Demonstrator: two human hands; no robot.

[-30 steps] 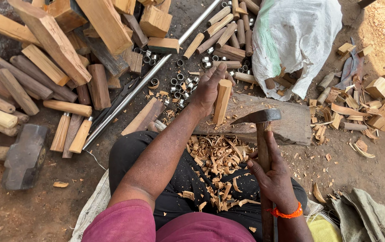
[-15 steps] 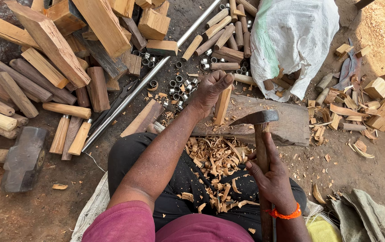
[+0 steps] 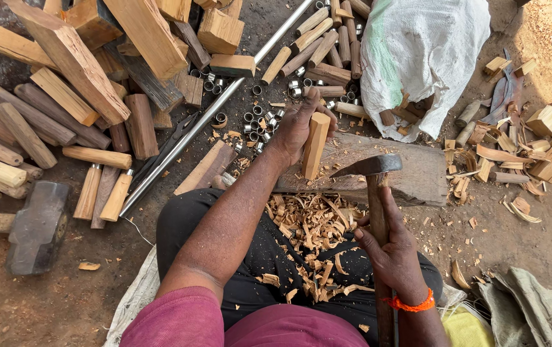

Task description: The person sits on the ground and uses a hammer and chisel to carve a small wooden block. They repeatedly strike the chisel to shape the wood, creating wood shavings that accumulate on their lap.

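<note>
On the wooden chopping block (image 3: 411,170) the left hand (image 3: 296,125) grasps the wood billet (image 3: 315,145) upright while the right hand (image 3: 388,250), fingers clenched, holds the adze (image 3: 372,168) just beside it, mid-shaving; a controlled downward stroke seems needed.

Pale squared wooden billet (image 3: 315,145) upright on worn plank (image 3: 411,172); dark-headed adze (image 3: 373,168) poised beside it.
</note>
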